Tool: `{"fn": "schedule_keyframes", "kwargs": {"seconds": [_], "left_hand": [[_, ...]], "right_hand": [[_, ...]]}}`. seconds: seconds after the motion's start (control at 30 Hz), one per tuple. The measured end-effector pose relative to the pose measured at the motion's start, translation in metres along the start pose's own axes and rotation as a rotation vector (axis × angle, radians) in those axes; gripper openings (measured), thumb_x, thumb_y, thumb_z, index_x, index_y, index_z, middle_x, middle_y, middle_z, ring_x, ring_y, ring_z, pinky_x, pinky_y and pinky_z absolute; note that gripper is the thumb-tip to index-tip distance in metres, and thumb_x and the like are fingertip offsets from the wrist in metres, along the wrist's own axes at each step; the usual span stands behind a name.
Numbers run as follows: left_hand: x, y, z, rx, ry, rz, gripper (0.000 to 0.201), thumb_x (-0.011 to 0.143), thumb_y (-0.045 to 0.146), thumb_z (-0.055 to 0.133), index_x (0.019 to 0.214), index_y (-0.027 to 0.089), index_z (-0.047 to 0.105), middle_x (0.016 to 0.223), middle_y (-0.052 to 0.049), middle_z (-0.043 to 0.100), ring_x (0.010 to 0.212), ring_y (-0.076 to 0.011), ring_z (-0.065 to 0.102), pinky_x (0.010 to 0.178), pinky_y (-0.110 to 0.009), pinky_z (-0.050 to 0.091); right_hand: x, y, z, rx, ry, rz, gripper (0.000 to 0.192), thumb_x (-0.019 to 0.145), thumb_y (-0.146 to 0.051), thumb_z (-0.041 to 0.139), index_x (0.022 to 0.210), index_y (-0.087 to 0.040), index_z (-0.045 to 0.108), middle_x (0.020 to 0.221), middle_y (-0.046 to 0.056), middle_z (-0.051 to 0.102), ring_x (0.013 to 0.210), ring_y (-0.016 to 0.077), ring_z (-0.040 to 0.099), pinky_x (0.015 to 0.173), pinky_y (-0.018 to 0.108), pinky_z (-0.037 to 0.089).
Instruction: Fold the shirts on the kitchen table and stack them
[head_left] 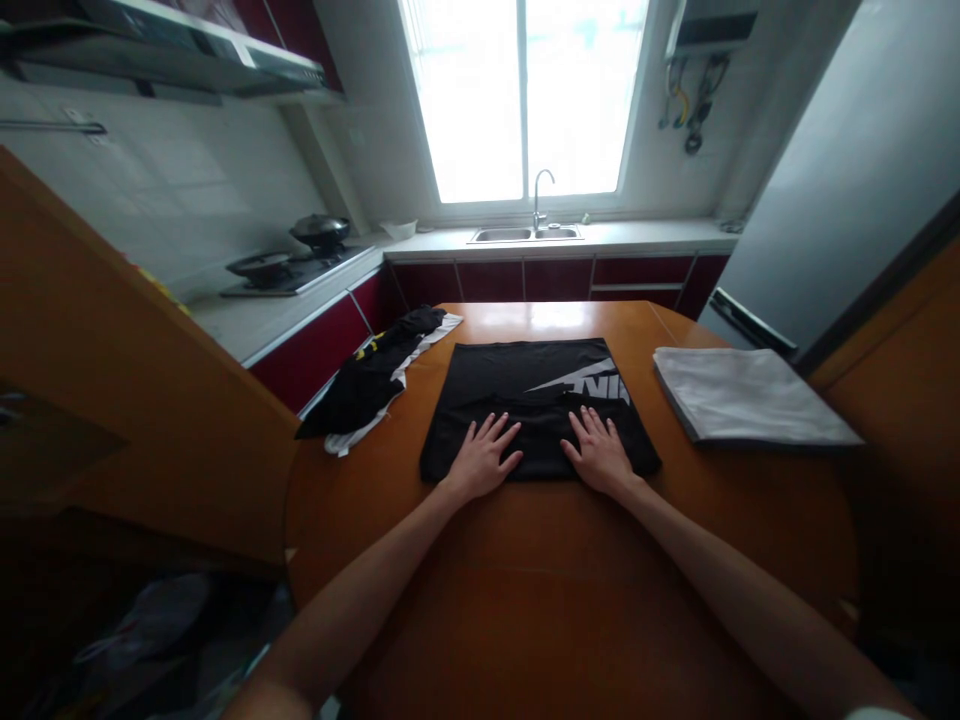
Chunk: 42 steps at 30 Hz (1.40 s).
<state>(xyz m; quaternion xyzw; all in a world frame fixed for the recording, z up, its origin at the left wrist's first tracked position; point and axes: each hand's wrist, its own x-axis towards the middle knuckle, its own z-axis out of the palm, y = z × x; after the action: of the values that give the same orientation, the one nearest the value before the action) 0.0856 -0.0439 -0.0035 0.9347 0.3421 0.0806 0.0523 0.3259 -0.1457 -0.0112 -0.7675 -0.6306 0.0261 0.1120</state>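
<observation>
Fingers, left hand (482, 458): spread wide and laid flat, palm down, on the black garment (536, 405); nothing is gripped, only pressed.
Fingers, right hand (598, 452): likewise splayed and flat on the same cloth, just beside the left; nothing is enclosed.
Contact zone: the garment's near edge, at 6 o'clock of the cloth, where a folded-over band is seen under both palms.
Black garment: laid as a rough rectangle at the centre of the tabletop (525, 560), white lettering visible toward its 2 o'clock corner.
Step in hand: judged to be the smoothing of a fold already turned up from the near hem; the cloth is partly folded, not yet compact.
Next move, requirements: a pinch of the cloth edge would be needed, since open palms cannot lift it; both sides should be raised evenly so the fold is kept square.
Dark clothing heap (379, 380): crumpled, black with white trim, at 10 o'clock, overhanging the tabletop edge.
Folded white cloth (746, 395): flat stack at 3 o'clock, well apart from the hands.
</observation>
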Motion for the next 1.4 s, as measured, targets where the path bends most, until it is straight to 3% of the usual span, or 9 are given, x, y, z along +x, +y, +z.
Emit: {"fn": "schedule_keyframes", "kwargs": {"seconds": [0.23, 0.33, 0.6, 0.8, 1.13, 1.27, 1.4], "left_hand": [[-0.003, 0.007, -0.014, 0.08, 0.177, 0.039, 0.054, 0.102, 0.047, 0.042, 0.151, 0.026, 0.046, 0.161, -0.007, 0.037, 0.151, -0.0295, 0.026, 0.122, -0.055, 0.02], [-0.002, -0.002, -0.017, 0.094, 0.197, -0.031, 0.051, 0.102, 0.043, 0.041, 0.149, 0.024, 0.048, 0.158, -0.008, 0.041, 0.148, -0.0302, 0.032, 0.121, -0.054, 0.025], [-0.005, -0.053, -0.014, 0.163, 0.051, -0.22, 0.058, 0.102, 0.05, 0.039, 0.154, 0.024, 0.042, 0.162, -0.01, 0.033, 0.151, -0.0362, 0.026, 0.117, -0.059, 0.028], [-0.005, -0.069, -0.005, 0.119, -0.052, -0.271, 0.061, 0.103, 0.056, 0.031, 0.158, 0.028, 0.033, 0.166, -0.009, 0.023, 0.153, -0.035, 0.017, 0.118, -0.063, 0.022], [-0.003, -0.067, -0.009, 0.13, -0.062, -0.272, 0.061, 0.102, 0.056, 0.031, 0.157, 0.029, 0.035, 0.166, -0.009, 0.024, 0.153, -0.0366, 0.018, 0.116, -0.066, 0.021], [-0.002, -0.06, -0.014, 0.17, 0.024, -0.233, 0.062, 0.101, 0.057, 0.036, 0.155, 0.027, 0.039, 0.164, -0.013, 0.029, 0.151, -0.0411, 0.021, 0.114, -0.07, 0.023], [0.001, -0.043, -0.017, 0.141, 0.133, -0.147, 0.06, 0.102, 0.052, 0.038, 0.154, 0.024, 0.04, 0.161, -0.014, 0.035, 0.15, -0.0368, 0.028, 0.116, -0.062, 0.027]], "right_hand": [[0.003, 0.014, -0.013, -0.088, 0.193, -0.009, 0.059, 0.104, -0.035, 0.027, 0.152, -0.004, 0.039, 0.164, 0.016, 0.027, 0.153, 0.0274, 0.018, 0.123, 0.049, 0.009], [0.007, 0.029, -0.014, -0.107, 0.197, 0.06, 0.058, 0.103, -0.031, 0.028, 0.152, -0.002, 0.038, 0.162, 0.016, 0.03, 0.152, 0.0283, 0.021, 0.123, 0.049, 0.012], [0.012, 0.051, -0.005, -0.059, 0.056, 0.176, 0.063, 0.103, -0.036, 0.029, 0.153, 0.001, 0.034, 0.163, 0.018, 0.027, 0.151, 0.0298, 0.023, 0.121, 0.047, 0.019], [0.014, 0.05, -0.005, -0.014, 0.027, 0.209, 0.065, 0.103, -0.04, 0.029, 0.154, 0.0, 0.033, 0.164, 0.018, 0.025, 0.153, 0.0276, 0.02, 0.123, 0.046, 0.016], [0.013, 0.047, -0.011, -0.002, 0.037, 0.205, 0.064, 0.102, -0.038, 0.033, 0.153, 0.001, 0.035, 0.163, 0.019, 0.027, 0.152, 0.0286, 0.022, 0.122, 0.047, 0.019], [0.012, 0.047, -0.012, -0.036, 0.045, 0.189, 0.063, 0.101, -0.037, 0.033, 0.152, 0.001, 0.036, 0.162, 0.021, 0.029, 0.151, 0.0305, 0.025, 0.121, 0.049, 0.021], [0.008, 0.038, -0.018, -0.097, 0.145, 0.145, 0.057, 0.099, -0.026, 0.035, 0.15, 0.0, 0.041, 0.16, 0.022, 0.033, 0.15, 0.0326, 0.026, 0.12, 0.054, 0.019]]}}
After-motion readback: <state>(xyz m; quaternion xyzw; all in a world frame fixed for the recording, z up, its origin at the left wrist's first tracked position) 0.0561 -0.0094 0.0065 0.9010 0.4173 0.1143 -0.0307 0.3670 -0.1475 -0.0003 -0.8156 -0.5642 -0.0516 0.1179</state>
